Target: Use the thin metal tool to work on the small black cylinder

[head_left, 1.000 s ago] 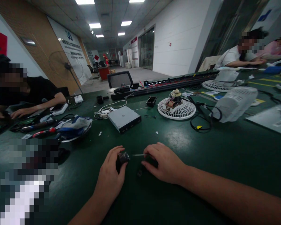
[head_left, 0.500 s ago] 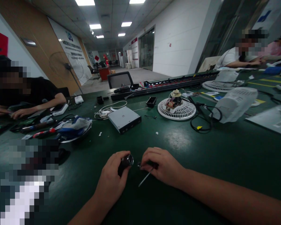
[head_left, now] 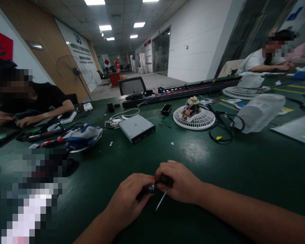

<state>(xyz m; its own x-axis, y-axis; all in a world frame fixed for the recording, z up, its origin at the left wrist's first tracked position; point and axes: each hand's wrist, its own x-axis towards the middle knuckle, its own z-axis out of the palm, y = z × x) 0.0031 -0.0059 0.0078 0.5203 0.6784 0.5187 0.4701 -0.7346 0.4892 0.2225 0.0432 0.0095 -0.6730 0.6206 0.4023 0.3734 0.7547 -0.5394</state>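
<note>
My left hand (head_left: 130,195) is closed around a dark cylinder with a shiny metal rim (head_left: 149,188), its rim end turned toward the right hand. Close beside it, my right hand (head_left: 176,181) is closed, with a thin metal shaft (head_left: 161,200) like a screwdriver's sticking out below the fingers. The shaft's handle end is hidden in the palm. The fingertips of both hands meet at the cylinder's rim, and whatever small part is pinched there is covered by the fingers.
Beyond my hands lies a grey optical disc drive (head_left: 137,128). Right of it are a white fan grille with a motor (head_left: 194,117), a black cable (head_left: 222,139) and a white plastic housing (head_left: 260,113). A blue-and-white cloth bundle (head_left: 83,137) lies left. People sit at both sides.
My left hand has moved right and turned the cylinder's rim toward my right hand, so the two now touch. The metal shaft has shifted slightly right and down.
</note>
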